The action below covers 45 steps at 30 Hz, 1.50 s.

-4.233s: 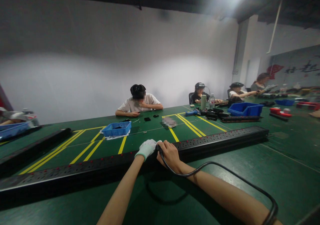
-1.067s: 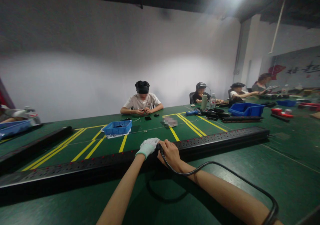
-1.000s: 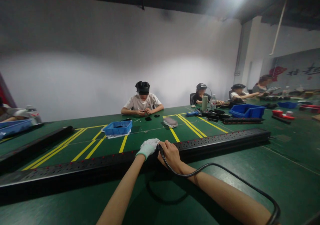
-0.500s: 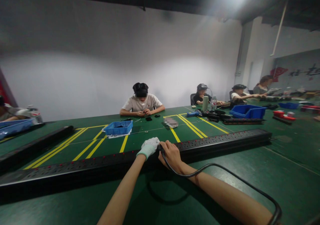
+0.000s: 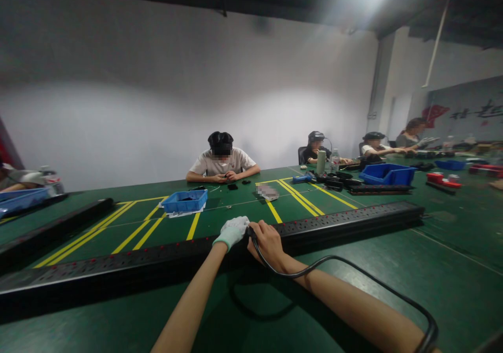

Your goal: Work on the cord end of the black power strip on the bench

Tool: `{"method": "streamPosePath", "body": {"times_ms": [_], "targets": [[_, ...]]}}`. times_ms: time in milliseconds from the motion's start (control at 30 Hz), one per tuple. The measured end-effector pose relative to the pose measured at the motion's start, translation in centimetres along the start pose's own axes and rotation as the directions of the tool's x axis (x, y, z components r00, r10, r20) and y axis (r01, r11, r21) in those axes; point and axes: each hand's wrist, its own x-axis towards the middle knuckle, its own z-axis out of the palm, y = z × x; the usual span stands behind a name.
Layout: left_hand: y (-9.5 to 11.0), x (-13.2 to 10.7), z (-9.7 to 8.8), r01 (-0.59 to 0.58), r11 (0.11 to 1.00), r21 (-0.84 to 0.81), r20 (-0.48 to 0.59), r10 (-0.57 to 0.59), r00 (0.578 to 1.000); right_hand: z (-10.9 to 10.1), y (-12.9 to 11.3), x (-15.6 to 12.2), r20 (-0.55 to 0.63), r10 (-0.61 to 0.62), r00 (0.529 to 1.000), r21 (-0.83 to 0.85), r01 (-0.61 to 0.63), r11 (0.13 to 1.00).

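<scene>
A long black power strip [image 5: 346, 220] with many sockets and small red parts stretches across the table in front of me. My left hand [image 5: 234, 230], in a pale knitted glove, is closed over the strip near its middle. Right beside it, my bare right hand [image 5: 268, 242] has its fingers curled around the plug [image 5: 250, 232] of a thick black cable [image 5: 334, 257]. The plug is at the strip's upper side; how deep it sits in a socket is hidden by my fingers. From there the cable loops over my right forearm to the lower right.
Another black strip [image 5: 58, 228] lies to the left. Beyond mine are a light blue tray [image 5: 184, 201], a grey item [image 5: 267, 192], a dark blue bin [image 5: 387, 175] and a green bottle [image 5: 321, 162]. A co-worker [image 5: 222, 162] sits opposite; others sit along the table.
The view has shifted very slightly. Both hands keep the same hold on the strip and the plug.
</scene>
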Motion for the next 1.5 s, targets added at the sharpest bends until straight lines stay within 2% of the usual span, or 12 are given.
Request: {"method": "streamPosePath", "body": {"times_ms": [967,1500], "targets": [[-0.08,-0.10,-0.15,-0.075,0.997,-0.022,-0.013,0.075,0.997,0.06,-0.06,-0.02,-0.001,0.007,1.000,0.006,-0.007,1.000],[0.18,-0.27,-0.29,-0.040,0.999,-0.031,-0.013,0.040,0.999,-0.01,-0.13,0.01,-0.006,0.009,1.000,-0.014,-0.009,1.000]]}}
